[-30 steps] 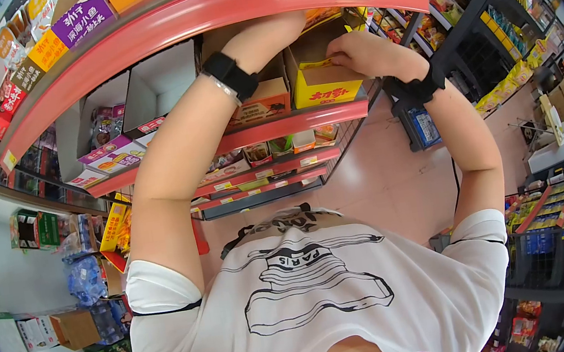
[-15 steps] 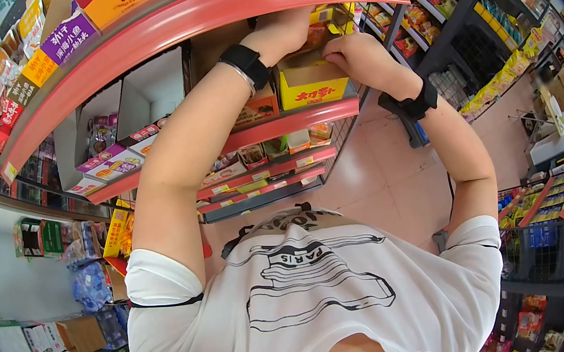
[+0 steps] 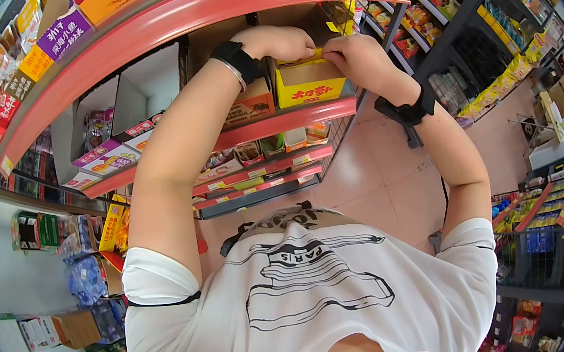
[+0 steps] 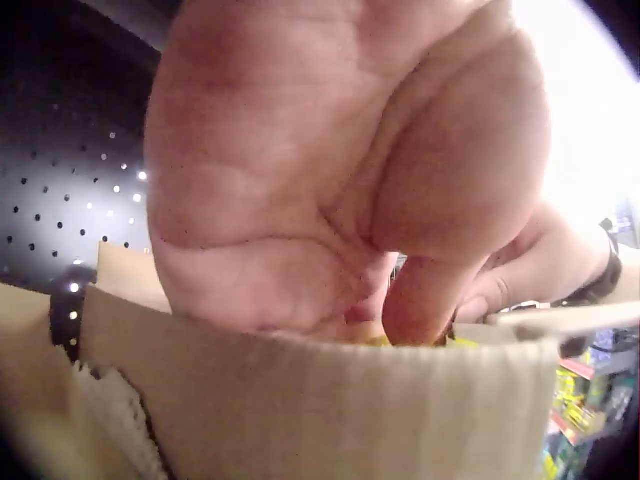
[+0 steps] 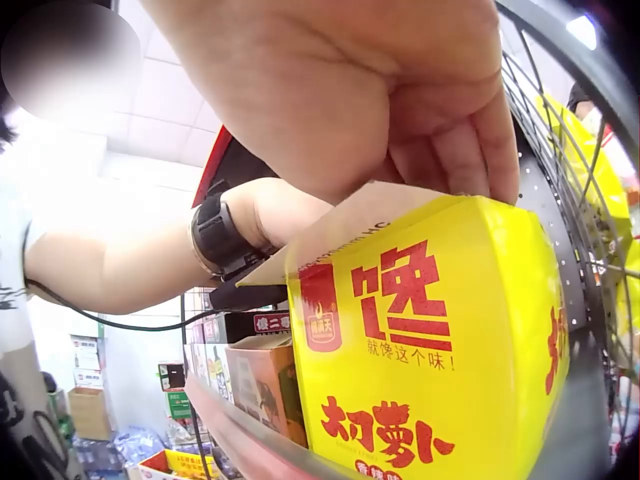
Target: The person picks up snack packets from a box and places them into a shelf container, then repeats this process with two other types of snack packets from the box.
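A yellow open-topped box [image 3: 311, 92] with red lettering stands on a shelf in the head view. Over its back part, my left hand [image 3: 279, 42] has curled fingers and pinches at the yellow rim; in the left wrist view a cardboard flap [image 4: 320, 405] hides the fingertips of this hand [image 4: 340, 160]. Close beside it, my right hand [image 3: 370, 61] grips the box's right top edge with thumb and fingers. The right wrist view has this hand [image 5: 350, 100] over the top of the yellow box [image 5: 430, 330], a raised pale flap beneath it. The inside of the box is mostly hidden.
An orange-brown carton [image 3: 253, 106] adjoins the box on the left, with white-and-purple cartons [image 3: 105, 160] further along. A red shelf edge [image 3: 239, 11] runs above the hands. Wire mesh [image 5: 575, 150] stands close on the right.
My left hand has come out from deeper in the shelf to the yellow box's back rim, next to my right hand. The view has shifted slightly; the right hand stays at the box.
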A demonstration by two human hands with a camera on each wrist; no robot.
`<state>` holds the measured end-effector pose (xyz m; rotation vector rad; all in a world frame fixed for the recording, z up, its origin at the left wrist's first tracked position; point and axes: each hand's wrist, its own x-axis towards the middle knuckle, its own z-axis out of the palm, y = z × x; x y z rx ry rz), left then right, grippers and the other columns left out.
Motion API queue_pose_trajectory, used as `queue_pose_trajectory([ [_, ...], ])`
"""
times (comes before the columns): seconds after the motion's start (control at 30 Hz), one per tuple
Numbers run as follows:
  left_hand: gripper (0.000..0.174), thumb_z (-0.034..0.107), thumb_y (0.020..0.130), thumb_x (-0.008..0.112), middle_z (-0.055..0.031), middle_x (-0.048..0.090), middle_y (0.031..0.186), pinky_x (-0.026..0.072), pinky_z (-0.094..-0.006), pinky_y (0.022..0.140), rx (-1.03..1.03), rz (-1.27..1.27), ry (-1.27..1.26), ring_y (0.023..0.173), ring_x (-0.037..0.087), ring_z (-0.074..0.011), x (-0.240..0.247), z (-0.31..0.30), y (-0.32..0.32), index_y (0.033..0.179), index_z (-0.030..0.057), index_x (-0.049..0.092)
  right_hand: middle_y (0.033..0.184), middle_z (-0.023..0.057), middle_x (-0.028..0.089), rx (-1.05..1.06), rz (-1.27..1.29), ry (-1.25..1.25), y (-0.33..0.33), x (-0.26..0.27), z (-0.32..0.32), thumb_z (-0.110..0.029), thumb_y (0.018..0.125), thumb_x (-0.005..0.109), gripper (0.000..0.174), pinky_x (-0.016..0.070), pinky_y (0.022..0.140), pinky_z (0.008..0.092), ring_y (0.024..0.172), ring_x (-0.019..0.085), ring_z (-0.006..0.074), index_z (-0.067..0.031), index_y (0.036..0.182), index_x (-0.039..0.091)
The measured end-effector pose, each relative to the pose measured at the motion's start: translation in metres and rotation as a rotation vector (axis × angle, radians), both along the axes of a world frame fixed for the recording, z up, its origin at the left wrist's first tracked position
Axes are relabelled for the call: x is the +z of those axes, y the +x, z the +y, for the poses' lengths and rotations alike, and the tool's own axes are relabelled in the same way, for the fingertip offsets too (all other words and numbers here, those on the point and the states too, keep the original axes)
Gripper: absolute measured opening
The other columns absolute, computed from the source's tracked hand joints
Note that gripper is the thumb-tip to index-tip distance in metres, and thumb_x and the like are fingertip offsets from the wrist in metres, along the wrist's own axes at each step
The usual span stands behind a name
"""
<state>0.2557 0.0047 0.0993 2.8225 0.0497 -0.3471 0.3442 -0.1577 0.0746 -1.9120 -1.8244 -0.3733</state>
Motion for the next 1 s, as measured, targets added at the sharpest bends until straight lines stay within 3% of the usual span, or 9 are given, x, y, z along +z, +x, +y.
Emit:
queue_pose_trajectory([
  [0.23, 0.031, 0.019, 0.089, 0.041, -0.0159, 0.060, 0.097, 0.0429, -0.0353, 0.079, -0.044, -0.106, -0.008, 0.088, 0.056, -0.0280, -0.010, 0.001, -0.008, 0.111, 0.0010, 0.053, 0.085, 0.0131, 0.057, 0.024, -0.095, 0.213, 0.000, 0.002, -0.009, -0.002, 0.075, 0.051, 0.017, 0.0444, 0.071, 0.0381, 0.082, 0.054, 0.0311, -0.0024, 0.091, 0.057],
  [0.37, 0.032, 0.018, 0.089, 0.040, -0.0174, 0.059, 0.102, 0.0422, -0.0350, 0.082, 0.009, -0.070, -0.028, 0.094, 0.055, -0.0288, -0.006, 0.000, -0.009, 0.113, 0.0000, 0.052, 0.086, 0.0145, 0.057, 0.077, -0.015, 0.147, 0.005, -0.006, -0.009, -0.002, 0.075, 0.050, 0.017, 0.0441, 0.073, 0.0385, 0.084, 0.054, 0.0316, -0.0006, 0.091, 0.057],
  [0.53, 0.031, 0.019, 0.091, 0.040, -0.0150, 0.058, 0.107, 0.0421, -0.0339, 0.085, -0.010, -0.302, -0.036, 0.099, 0.054, -0.0275, -0.011, 0.006, -0.015, 0.113, 0.0008, 0.051, 0.092, 0.0161, 0.057, 0.057, 0.049, 0.126, -0.002, 0.002, -0.017, -0.003, 0.076, 0.052, 0.020, 0.0434, 0.075, 0.0394, 0.086, 0.053, 0.0338, -0.0010, 0.096, 0.055],
  [0.57, 0.031, 0.019, 0.091, 0.040, -0.0150, 0.058, 0.107, 0.0421, -0.0339, 0.085, 0.006, -0.299, -0.044, 0.099, 0.054, -0.0275, -0.013, 0.007, -0.019, 0.113, 0.0008, 0.051, 0.092, 0.0161, 0.057, 0.070, 0.053, 0.115, -0.006, 0.006, -0.020, -0.003, 0.076, 0.052, 0.020, 0.0434, 0.075, 0.0394, 0.086, 0.053, 0.0338, -0.0010, 0.096, 0.055],
  [0.63, 0.030, 0.019, 0.091, 0.040, -0.0143, 0.056, 0.110, 0.0412, -0.0326, 0.087, 0.050, -0.560, -0.116, 0.101, 0.053, -0.0270, -0.018, 0.013, -0.031, 0.112, 0.0017, 0.052, 0.093, 0.0159, 0.057, 0.102, 0.026, 0.190, -0.014, 0.013, -0.026, -0.002, 0.076, 0.054, 0.022, 0.0433, 0.076, 0.0395, 0.086, 0.053, 0.0341, -0.0014, 0.098, 0.055],
  [0.7, 0.030, 0.018, 0.091, 0.041, -0.0129, 0.056, 0.111, 0.0399, -0.0304, 0.088, 0.140, -0.593, -0.134, 0.103, 0.052, -0.0233, -0.007, 0.000, -0.062, 0.114, 0.0026, 0.052, 0.093, 0.0152, 0.057, 0.162, 0.053, 0.245, -0.022, 0.011, -0.030, -0.001, 0.074, 0.056, 0.023, 0.0431, 0.075, 0.0397, 0.085, 0.053, 0.0342, -0.0014, 0.097, 0.055],
  [0.83, 0.033, 0.019, 0.092, 0.042, -0.0077, 0.055, 0.113, 0.0386, -0.0288, 0.090, 0.196, -0.786, -0.586, 0.108, 0.049, -0.0155, -0.007, -0.024, -0.141, 0.119, 0.0018, 0.048, 0.091, 0.0161, 0.057, 0.334, 0.152, 0.268, -0.050, 0.002, -0.045, 0.001, 0.072, 0.058, 0.026, 0.0449, 0.070, 0.0370, 0.082, 0.055, 0.0345, -0.0013, 0.097, 0.055],
  [0.9, 0.046, 0.033, 0.094, 0.035, -0.0143, 0.047, 0.123, 0.0374, -0.0326, 0.093, 0.372, -0.691, -1.026, 0.114, 0.045, -0.0214, -0.021, -0.031, -0.190, 0.126, 0.0004, 0.040, 0.088, 0.0157, 0.058, 0.453, 0.325, 0.171, -0.067, -0.014, -0.042, 0.002, 0.073, 0.058, 0.025, 0.0468, 0.067, 0.0334, 0.080, 0.058, 0.0316, -0.0013, 0.097, 0.056],
  [1.0, 0.060, 0.044, 0.092, 0.028, -0.0206, 0.040, 0.128, 0.0390, -0.0357, 0.092, 0.495, -0.826, -1.565, 0.115, 0.044, -0.0267, -0.069, -0.037, -0.260, 0.133, 0.0006, 0.025, 0.083, 0.0142, 0.059, 0.531, 0.554, -0.053, -0.090, -0.054, -0.029, 0.001, 0.075, 0.057, 0.022, 0.0479, 0.066, 0.0300, 0.075, 0.061, 0.0273, -0.0006, 0.097, 0.057],
])
